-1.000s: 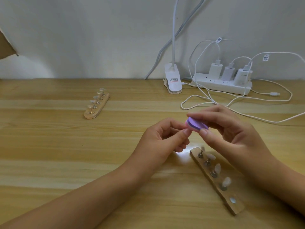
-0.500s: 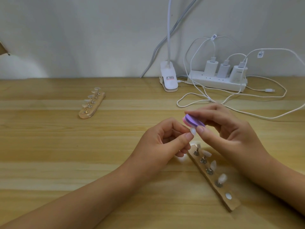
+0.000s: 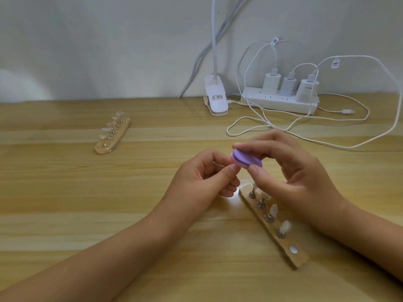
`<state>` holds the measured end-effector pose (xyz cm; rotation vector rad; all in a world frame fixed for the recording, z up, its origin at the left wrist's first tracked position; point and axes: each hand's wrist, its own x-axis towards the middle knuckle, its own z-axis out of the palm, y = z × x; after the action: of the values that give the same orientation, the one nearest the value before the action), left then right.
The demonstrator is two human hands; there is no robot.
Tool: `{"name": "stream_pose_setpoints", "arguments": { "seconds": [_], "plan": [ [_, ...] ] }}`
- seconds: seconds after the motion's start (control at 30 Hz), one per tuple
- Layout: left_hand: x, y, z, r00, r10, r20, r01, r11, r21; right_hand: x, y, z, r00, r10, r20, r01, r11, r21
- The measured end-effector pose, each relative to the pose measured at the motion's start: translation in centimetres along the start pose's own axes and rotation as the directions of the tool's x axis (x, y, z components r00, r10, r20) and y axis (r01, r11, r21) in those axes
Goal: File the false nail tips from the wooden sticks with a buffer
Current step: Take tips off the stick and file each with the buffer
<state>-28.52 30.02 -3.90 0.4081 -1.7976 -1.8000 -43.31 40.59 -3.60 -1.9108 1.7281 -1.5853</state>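
Note:
My right hand (image 3: 292, 173) pinches a small purple buffer (image 3: 245, 159) between thumb and fingers, above the table. My left hand (image 3: 205, 179) pinches something small at its fingertips, pressed against the buffer's left end; I take it for a false nail tip, mostly hidden. Below my hands lies a wooden stick (image 3: 274, 227) with several metal stands carrying clear nail tips and one bare round spot near its front end. A second wooden stick (image 3: 113, 136) with several nail tips lies at the far left.
A white clip lamp base (image 3: 216, 101) stands at the back by the wall. To its right sits a white power strip (image 3: 281, 101) with three chargers, and white cables (image 3: 327, 136) loop across the table behind my right hand.
The buffer has shifted slightly against the tip in my left fingers. The view has drifted a little; both sticks stay where they were.

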Motion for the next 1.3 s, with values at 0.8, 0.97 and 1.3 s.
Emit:
{"name": "stream_pose_setpoints", "arguments": {
  "seconds": [0.8,0.97,1.3],
  "plan": [
    [-0.01,-0.14,-0.10,0.999,-0.033,0.042,0.028,0.994,0.110,0.13,-0.32,-0.33,1.000,-0.004,0.006,0.005,0.993,-0.115],
    [0.06,-0.20,-0.10,0.999,-0.036,0.022,0.033,0.993,0.114,0.19,-0.24,-0.37,0.999,-0.038,0.022,0.041,0.987,-0.155],
    [0.06,-0.16,-0.16,1.000,-0.029,0.004,0.029,0.994,0.103,0.35,0.10,-0.57,0.989,-0.138,0.061,0.148,0.964,-0.221]
  ]
}}
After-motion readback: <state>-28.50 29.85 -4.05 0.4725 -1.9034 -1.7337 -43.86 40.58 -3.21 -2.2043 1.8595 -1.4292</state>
